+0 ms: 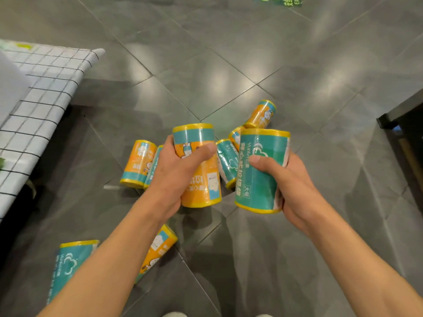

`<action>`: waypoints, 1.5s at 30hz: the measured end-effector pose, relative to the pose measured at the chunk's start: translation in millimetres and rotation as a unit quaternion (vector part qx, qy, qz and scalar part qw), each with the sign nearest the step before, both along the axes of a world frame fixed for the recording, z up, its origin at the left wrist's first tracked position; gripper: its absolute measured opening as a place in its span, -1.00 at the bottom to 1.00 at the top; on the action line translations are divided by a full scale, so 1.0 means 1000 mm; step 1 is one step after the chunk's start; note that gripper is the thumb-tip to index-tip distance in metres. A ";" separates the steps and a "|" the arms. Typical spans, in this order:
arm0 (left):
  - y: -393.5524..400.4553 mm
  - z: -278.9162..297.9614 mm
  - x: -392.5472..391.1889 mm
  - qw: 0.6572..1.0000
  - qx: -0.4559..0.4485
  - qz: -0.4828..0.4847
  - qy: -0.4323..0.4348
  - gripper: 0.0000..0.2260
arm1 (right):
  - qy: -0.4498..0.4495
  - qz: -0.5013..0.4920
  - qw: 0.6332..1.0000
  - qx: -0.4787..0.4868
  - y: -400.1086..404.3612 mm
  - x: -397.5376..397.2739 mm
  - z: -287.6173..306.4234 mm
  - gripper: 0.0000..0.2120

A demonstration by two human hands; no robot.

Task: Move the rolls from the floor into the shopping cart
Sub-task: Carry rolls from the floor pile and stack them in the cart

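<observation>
My left hand (176,172) grips an orange and teal roll (201,179) with yellow ends, held upright above the floor. My right hand (290,179) grips a teal roll (261,179) the same way, just to the right. Several more rolls lie on the grey tiles: one (136,163) left of my left hand, one (226,161) between my hands, one (261,114) further back, one (158,250) under my left forearm and one (68,264) at lower left. The shopping cart is not in view.
A table with a white black-checked cloth (45,88) stands at the left, its edge overhanging a dark space. A dark piece of furniture (402,115) juts in at the right edge. A green floor sticker (279,0) lies at the top.
</observation>
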State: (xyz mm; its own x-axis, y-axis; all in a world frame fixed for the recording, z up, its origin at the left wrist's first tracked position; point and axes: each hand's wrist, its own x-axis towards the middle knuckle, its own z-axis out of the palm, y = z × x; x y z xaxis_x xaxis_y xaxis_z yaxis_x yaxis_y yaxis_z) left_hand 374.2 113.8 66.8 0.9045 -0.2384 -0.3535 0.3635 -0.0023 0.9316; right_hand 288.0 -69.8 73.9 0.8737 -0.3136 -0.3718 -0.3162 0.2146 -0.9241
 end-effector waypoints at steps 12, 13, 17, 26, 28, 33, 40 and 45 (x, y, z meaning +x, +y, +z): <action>0.032 0.356 -0.013 0.998 -0.028 -0.034 -0.049 -0.44 | -0.002 0.048 0.999 0.016 0.023 0.000 0.354 -0.51; 0.035 0.400 -0.015 0.998 -0.031 -0.030 -0.049 -0.42 | -0.003 0.056 0.998 0.013 0.026 0.001 0.401 -0.48; 0.057 0.582 -0.032 0.998 -0.053 -0.010 -0.039 -0.49 | -0.030 0.080 0.996 0.007 0.036 0.004 0.592 -0.54; 0.116 0.877 -0.058 0.984 -0.079 0.073 -0.145 -0.44 | -0.138 0.155 0.978 -0.004 0.087 -0.006 0.895 -0.65; 0.129 0.914 -0.065 0.978 -0.069 0.089 -0.178 -0.45 | -0.157 0.173 0.972 -0.010 0.101 -0.009 0.926 -0.64; 0.160 0.964 -0.081 0.966 -0.043 0.121 -0.226 -0.40 | -0.188 0.226 0.955 -0.033 0.129 -0.007 0.967 -0.58; 0.190 0.975 -0.134 0.930 -0.050 0.266 -0.250 -0.45 | -0.193 0.335 0.922 -0.001 0.162 -0.001 0.977 -0.55; 0.189 0.974 -0.192 0.870 -0.019 0.415 -0.264 -0.38 | -0.202 0.459 0.865 0.027 0.191 -0.011 0.977 -0.59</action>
State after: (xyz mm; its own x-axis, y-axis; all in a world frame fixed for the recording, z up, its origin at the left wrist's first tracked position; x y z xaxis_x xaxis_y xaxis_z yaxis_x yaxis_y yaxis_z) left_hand 182.5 303.2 1041.0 0.8050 0.5720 0.1576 -0.2541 0.0922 0.9628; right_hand 277.1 121.0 1050.8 0.8073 0.5894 0.0298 -0.0294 0.0906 -0.9955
